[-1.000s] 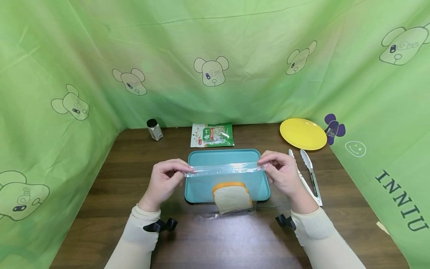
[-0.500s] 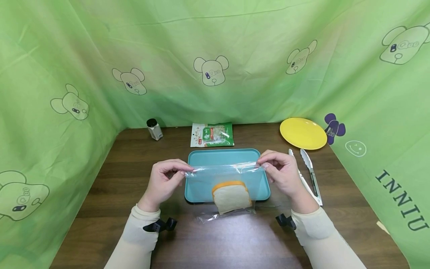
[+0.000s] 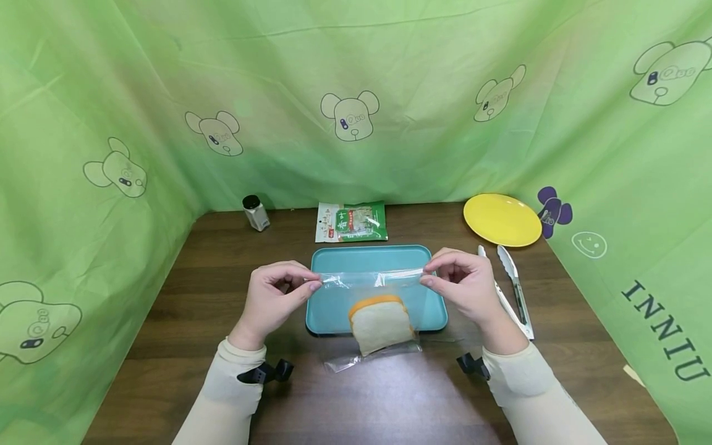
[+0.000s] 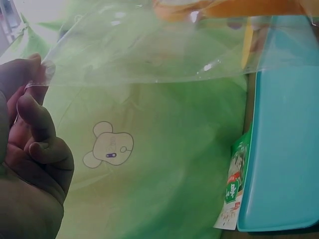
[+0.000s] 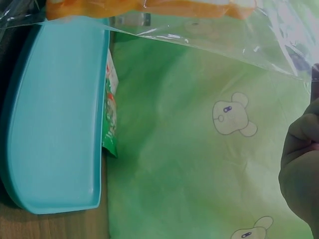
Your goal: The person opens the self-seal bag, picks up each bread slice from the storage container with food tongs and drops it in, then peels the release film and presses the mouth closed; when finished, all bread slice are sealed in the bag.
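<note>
A clear plastic bag (image 3: 356,280) hangs stretched between my two hands over the front of a teal tray (image 3: 367,254). Inside it, near the bottom, is a slice of bread (image 3: 382,326) with an orange-brown crust, slightly tilted. My left hand (image 3: 274,301) pinches the bag's upper left corner between thumb and index finger. At the upper right corner, my right hand (image 3: 466,290) pinches the film the same way. In the left wrist view the bag's edge (image 4: 149,74) runs from the fingertips towards the tray. The right wrist view cuts off the right fingertips.
Behind the tray lies a green and white food packet (image 3: 351,222). A black-capped shaker jar (image 3: 256,214) stands at the back left. A yellow plate (image 3: 502,220) leans near the back right, with tongs (image 3: 517,290) beside my right hand. Green curtains (image 3: 356,173) enclose the table.
Both hands have come slightly closer together on the bag's top edge. The bread has tilted and shifted a little left, and the bag's lower left corner sits lower.
</note>
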`<action>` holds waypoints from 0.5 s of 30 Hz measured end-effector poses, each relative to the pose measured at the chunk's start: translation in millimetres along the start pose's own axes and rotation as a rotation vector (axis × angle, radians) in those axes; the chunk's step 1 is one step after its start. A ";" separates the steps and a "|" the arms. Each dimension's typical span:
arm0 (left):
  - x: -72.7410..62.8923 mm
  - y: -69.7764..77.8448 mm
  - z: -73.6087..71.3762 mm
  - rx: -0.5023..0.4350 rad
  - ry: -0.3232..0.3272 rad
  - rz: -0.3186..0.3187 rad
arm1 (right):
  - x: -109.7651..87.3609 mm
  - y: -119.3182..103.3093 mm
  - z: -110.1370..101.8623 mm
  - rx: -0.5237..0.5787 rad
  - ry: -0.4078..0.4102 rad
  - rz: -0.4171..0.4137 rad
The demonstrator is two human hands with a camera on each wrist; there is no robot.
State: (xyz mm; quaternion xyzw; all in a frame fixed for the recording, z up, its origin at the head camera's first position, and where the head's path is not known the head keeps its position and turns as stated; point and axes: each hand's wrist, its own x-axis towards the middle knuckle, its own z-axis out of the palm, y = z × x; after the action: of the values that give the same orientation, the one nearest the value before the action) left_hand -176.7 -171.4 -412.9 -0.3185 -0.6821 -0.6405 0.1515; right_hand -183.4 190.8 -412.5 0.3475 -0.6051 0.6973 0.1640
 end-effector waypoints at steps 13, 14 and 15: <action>1.2 3.1 -0.7 0.137 0.050 -0.035 | 1.7 3.5 0.9 -0.077 0.104 -0.090; 1.4 3.3 -0.4 0.152 0.057 -0.032 | 1.8 3.9 0.7 -0.095 0.111 -0.098; 1.8 3.6 0.0 0.166 0.063 -0.027 | 1.9 4.2 0.5 -0.115 0.117 -0.108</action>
State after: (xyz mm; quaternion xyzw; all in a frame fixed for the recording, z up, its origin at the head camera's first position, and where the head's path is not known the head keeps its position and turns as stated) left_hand -175.8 -171.0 -409.0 -0.2753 -0.7321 -0.5933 0.1902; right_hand -187.4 189.1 -414.3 0.3282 -0.6138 0.6708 0.2562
